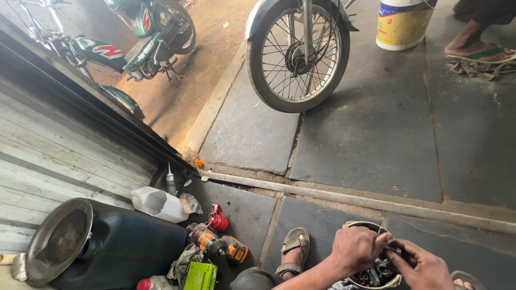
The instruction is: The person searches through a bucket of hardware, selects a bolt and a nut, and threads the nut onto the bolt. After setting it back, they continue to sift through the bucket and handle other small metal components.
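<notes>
At the bottom right, both my hands work over a small round metal bowl (356,224) of dark greasy metal parts (379,268). My left hand (356,248) has its fingers curled shut over the bowl's top. Beside it my right hand (422,266) pinches a small dark metal part (394,250) that both hands touch. My sandalled foot (293,249) rests on the stone floor just left of the bowl.
A motorcycle's front wheel (297,53) stands ahead, a yellow and white bucket (402,22) and another person's sandalled foot (475,45) at the top right. At left lie a dark jerrycan (126,249), a metal lid (59,240), a white cut jug (158,204), a red oil can (217,220), an orange tool (220,247) and a green box (200,276). A green motorcycle (142,37) is parked outside.
</notes>
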